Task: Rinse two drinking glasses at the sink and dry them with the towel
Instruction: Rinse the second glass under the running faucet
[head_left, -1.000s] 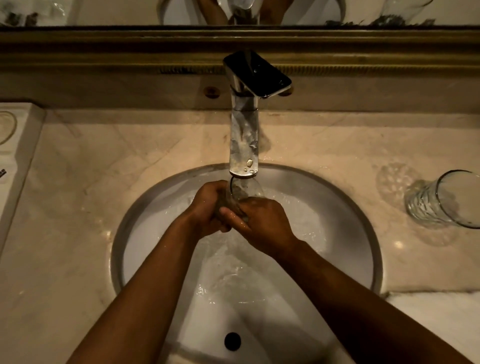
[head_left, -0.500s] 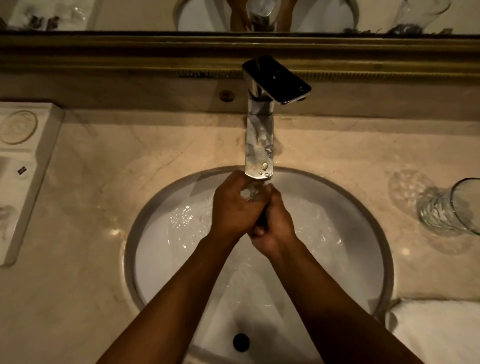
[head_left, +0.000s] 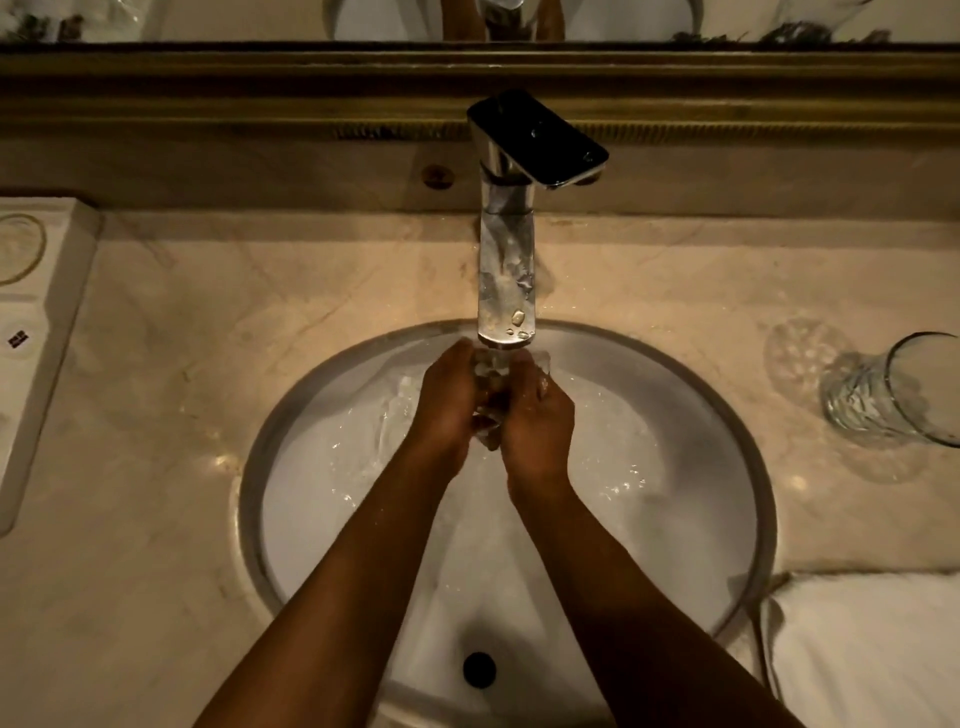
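A clear drinking glass (head_left: 489, 400) is pressed between both my hands right under the spout of the chrome tap (head_left: 506, 280), with water running over it. My left hand (head_left: 447, 405) wraps its left side and my right hand (head_left: 537, 421) its right side, so most of the glass is hidden. A second patterned glass (head_left: 878, 395) lies on its side on the counter at the right. A white towel (head_left: 867, 649) rests at the lower right beside the basin.
The white oval sink (head_left: 675, 467) is set into a marble counter (head_left: 208, 395), its overflow hole (head_left: 479, 669) near me. A white tray (head_left: 47, 312) sits at the left edge. A gilt mirror frame (head_left: 260, 93) runs along the back.
My hands have shifted on the glass: from fingers working over it, they now clasp it side by side, upright under the spout. The view drifted slightly.
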